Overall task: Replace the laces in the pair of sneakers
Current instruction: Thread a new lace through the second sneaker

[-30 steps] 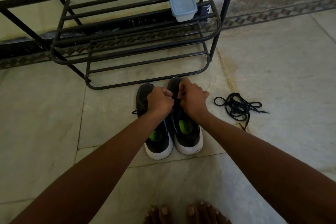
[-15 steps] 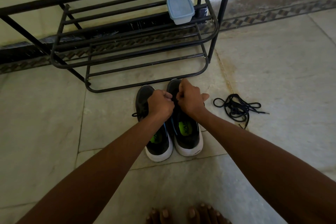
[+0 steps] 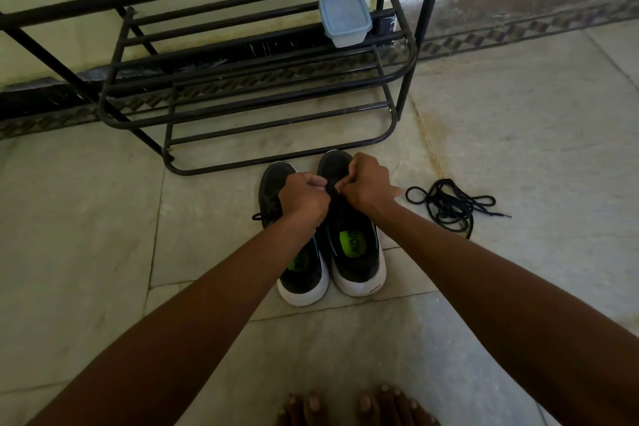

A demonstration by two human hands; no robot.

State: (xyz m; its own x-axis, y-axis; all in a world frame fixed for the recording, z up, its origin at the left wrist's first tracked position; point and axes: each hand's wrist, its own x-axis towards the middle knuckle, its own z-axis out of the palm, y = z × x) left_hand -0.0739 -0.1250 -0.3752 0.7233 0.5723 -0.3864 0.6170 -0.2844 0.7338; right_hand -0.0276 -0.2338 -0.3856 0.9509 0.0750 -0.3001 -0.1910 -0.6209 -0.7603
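Two black sneakers with white soles stand side by side on the floor, the left sneaker (image 3: 304, 273) and the right sneaker (image 3: 358, 252), toes toward the rack. My left hand (image 3: 304, 199) and my right hand (image 3: 368, 185) are both curled over the lacing of the right sneaker, each pinching its black lace at the tongue. A lace end (image 3: 257, 217) sticks out left of the left sneaker. A loose pile of black laces (image 3: 453, 206) lies on the floor to the right of the shoes.
A black metal shoe rack (image 3: 242, 107) stands just beyond the sneakers, with a pale blue lidded plastic box (image 3: 344, 17) on a shelf. My bare toes (image 3: 356, 408) show at the bottom edge. Stone floor tiles surround the shoes.
My hands stay on the right sneaker's lacing with only small shifts; the view has tilted slightly. The loose laces have not moved.
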